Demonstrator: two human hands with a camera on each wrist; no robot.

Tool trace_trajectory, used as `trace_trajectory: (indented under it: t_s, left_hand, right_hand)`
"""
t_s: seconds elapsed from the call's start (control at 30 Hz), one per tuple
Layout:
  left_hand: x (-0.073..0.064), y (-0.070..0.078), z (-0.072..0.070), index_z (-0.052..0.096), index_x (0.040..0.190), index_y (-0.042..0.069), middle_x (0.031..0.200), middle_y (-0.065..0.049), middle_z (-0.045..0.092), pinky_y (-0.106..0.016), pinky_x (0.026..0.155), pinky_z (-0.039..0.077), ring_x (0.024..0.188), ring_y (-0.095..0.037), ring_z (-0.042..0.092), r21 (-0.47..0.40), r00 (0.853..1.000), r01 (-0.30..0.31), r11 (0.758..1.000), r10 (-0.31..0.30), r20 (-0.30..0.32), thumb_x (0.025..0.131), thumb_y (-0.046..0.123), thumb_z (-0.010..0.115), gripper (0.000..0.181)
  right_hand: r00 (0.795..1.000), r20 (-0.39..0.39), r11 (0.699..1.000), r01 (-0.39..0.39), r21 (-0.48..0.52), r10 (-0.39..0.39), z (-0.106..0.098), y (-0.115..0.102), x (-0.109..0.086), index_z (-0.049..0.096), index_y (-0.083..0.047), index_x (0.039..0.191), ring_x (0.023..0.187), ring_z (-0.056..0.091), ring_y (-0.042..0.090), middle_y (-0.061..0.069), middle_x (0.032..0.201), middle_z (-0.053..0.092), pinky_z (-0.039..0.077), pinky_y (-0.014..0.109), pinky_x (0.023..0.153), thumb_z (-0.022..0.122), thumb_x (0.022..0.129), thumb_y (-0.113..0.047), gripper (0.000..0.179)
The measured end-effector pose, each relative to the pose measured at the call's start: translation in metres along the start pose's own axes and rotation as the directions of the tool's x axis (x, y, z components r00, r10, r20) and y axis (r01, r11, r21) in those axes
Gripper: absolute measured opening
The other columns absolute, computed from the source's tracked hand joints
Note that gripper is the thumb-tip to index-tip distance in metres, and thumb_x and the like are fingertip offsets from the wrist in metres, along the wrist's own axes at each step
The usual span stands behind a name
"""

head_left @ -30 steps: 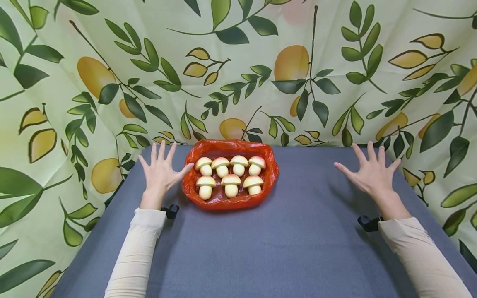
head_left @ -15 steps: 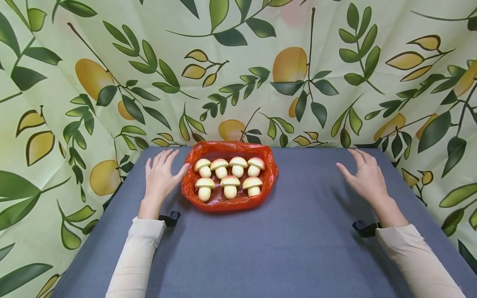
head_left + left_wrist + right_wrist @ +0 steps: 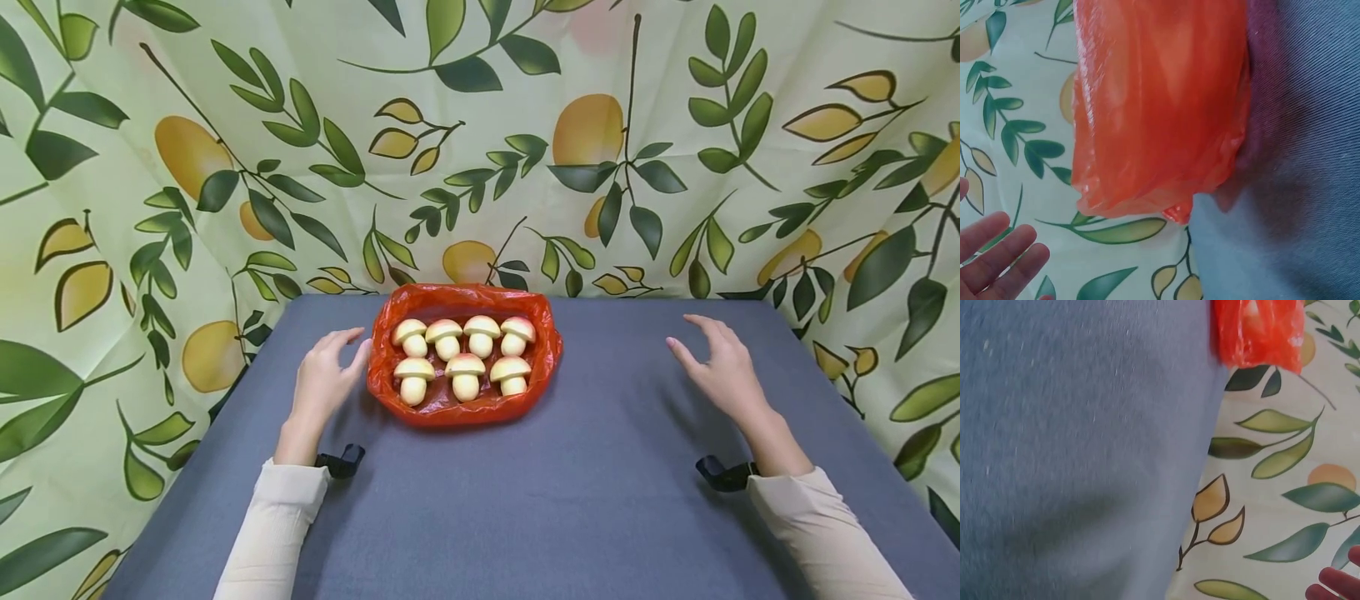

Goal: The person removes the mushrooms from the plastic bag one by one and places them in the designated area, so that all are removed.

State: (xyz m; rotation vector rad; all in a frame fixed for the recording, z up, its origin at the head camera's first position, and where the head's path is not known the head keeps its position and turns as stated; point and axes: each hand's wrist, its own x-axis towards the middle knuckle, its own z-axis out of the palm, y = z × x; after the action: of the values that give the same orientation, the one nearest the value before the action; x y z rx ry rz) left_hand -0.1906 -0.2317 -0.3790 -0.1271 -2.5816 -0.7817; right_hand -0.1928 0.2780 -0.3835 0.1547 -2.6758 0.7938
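Several toy-like mushrooms [image 3: 465, 375] with pale stems and yellow-to-pink caps stand in two rows inside a container lined with a red plastic bag [image 3: 450, 414]. My left hand [image 3: 322, 379] hovers just left of the bag, fingers loosely bent and thumb pointing toward its rim. In the left wrist view the bag's side [image 3: 1160, 112] fills the middle, with the fingertips [image 3: 1016, 250] apart from it at lower left. Well to the right of the bag, my right hand [image 3: 723, 367] is held over the table with relaxed fingers and holds nothing.
A blue-grey cloth covers the table [image 3: 525, 517]. Behind and along both sides hangs a curtain [image 3: 480, 108] printed with leaves and yellow fruit. Each wrist wears a black camera mount, one on the left [image 3: 341, 461] and one on the right [image 3: 726, 473].
Both hands have gone from widely spread fingers to relaxed, slightly bent ones. They have drawn back a little toward the person. The bag and mushrooms have stayed in place.
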Motion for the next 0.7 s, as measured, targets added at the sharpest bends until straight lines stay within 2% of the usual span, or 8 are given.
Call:
trace_trajectory:
  t_s: [0.3,0.4,0.57,0.7]
  left_hand:
    - [-0.013,-0.008,0.010,0.065,0.117,0.000,0.108,-0.021,0.069,-0.053,0.095,0.049,0.105,-0.036,0.062,-0.107,0.999,0.038,0.994,-0.038,-0.001,0.092,0.020,0.064,0.032]
    - [-0.017,-0.010,0.013,0.066,0.116,-0.001,0.106,-0.022,0.069,-0.052,0.093,0.050,0.102,-0.035,0.062,-0.121,0.998,0.057,0.991,-0.057,0.004,0.091,0.019,0.065,0.032]
    - [-0.023,-0.015,0.019,0.066,0.114,-0.003,0.102,-0.023,0.070,-0.050,0.089,0.051,0.096,-0.035,0.065,-0.136,0.997,0.072,0.988,-0.074,-0.016,0.089,0.016,0.067,0.031]
    - [-0.027,-0.018,0.023,0.063,0.117,-0.006,0.106,-0.024,0.070,-0.050,0.086,0.053,0.095,-0.035,0.067,-0.153,0.993,0.121,0.981,-0.120,0.015,0.088,0.014,0.068,0.036]
  right_hand:
    - [1.000,0.001,0.998,0.024,0.063,-0.024,0.013,-0.010,-0.010,0.047,0.007,0.134,0.120,0.047,0.048,0.033,0.131,0.051,0.040,0.066,0.095,0.060,0.095,-0.023,0.051]
    - [0.999,-0.013,0.995,0.046,0.089,-0.045,0.021,-0.013,-0.013,0.049,0.008,0.131,0.117,0.050,0.047,0.032,0.129,0.053,0.042,0.064,0.095,0.062,0.093,-0.017,0.047]
    - [0.998,0.000,0.991,0.056,0.122,-0.056,0.032,-0.018,-0.018,0.051,0.008,0.129,0.116,0.053,0.044,0.030,0.127,0.056,0.045,0.060,0.096,0.062,0.094,-0.018,0.046]
    - [0.997,0.020,0.987,0.064,0.146,-0.068,0.041,-0.024,-0.021,0.053,0.008,0.128,0.115,0.055,0.043,0.029,0.125,0.058,0.046,0.058,0.096,0.063,0.093,-0.017,0.044]
